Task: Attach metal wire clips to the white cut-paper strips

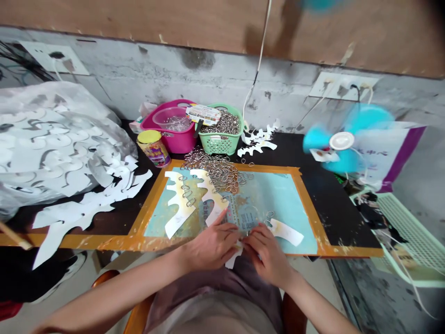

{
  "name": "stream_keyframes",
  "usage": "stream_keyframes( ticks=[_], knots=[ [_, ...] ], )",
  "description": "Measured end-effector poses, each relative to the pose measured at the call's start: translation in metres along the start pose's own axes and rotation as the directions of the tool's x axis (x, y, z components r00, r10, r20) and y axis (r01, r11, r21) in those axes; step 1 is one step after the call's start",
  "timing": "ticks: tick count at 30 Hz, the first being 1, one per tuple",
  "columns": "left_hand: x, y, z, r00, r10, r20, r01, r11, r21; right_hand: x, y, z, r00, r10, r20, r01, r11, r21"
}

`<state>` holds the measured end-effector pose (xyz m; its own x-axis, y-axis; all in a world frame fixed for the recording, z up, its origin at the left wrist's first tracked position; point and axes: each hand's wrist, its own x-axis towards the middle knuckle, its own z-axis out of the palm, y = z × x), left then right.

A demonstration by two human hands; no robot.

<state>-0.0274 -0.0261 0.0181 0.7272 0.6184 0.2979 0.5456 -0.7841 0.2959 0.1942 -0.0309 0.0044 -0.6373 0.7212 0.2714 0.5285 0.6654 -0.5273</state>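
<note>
Near the front edge of the table, my left hand (pixel 215 243) is closed on a white toothed cut-out (pixel 233 260), mostly hidden under the fingers. My right hand (pixel 266 253) meets it there, its fingertips pinched around a small metal ring (pixel 248 233) at the top of that cut-out. Two more white cut-outs with rings along their teeth lie to the left, one at the far left (pixel 177 204) and one (pixel 210 197) beside my left hand. Another piece (pixel 287 232) with rings at its tip rests right of my right hand. Loose metal rings (pixel 222 171) are heaped behind.
At the back stand a pink basket (pixel 184 139), a green basket (pixel 222 144) of rings and a yellow-lidded can (pixel 155 150). Left is a plastic bag (pixel 62 144) of white cut-outs. A blue fan (pixel 342 140) and green tray (pixel 410 232) are on the right.
</note>
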Motion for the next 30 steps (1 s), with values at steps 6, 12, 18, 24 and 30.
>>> stream_keyframes(
  ticks=[6, 12, 18, 24, 30],
  knots=[
    [-0.003, 0.001, 0.001, 0.994, 0.101, 0.033, -0.104, 0.987, 0.122, -0.007, 0.001, 0.001, 0.996, -0.084, 0.030, 0.087, 0.991, -0.102],
    [-0.023, 0.024, 0.014, 0.997, 0.031, -0.070, -0.022, 0.991, 0.131, 0.004, 0.002, -0.004, 0.996, -0.054, 0.070, 0.056, 0.998, -0.024],
    [-0.037, 0.037, 0.033, 0.978, -0.002, -0.207, 0.044, 0.979, 0.198, 0.015, 0.005, -0.001, 0.996, 0.072, -0.050, -0.071, 0.997, 0.016],
    [-0.021, 0.032, 0.033, 0.891, -0.380, -0.250, 0.339, 0.921, -0.193, 0.016, 0.000, -0.007, 0.996, 0.047, 0.070, -0.040, 0.995, -0.091],
    [-0.007, 0.030, 0.039, 0.843, -0.478, -0.245, 0.431, 0.875, -0.222, 0.016, -0.003, -0.006, 0.993, 0.089, 0.072, -0.082, 0.992, -0.099]
  ],
)
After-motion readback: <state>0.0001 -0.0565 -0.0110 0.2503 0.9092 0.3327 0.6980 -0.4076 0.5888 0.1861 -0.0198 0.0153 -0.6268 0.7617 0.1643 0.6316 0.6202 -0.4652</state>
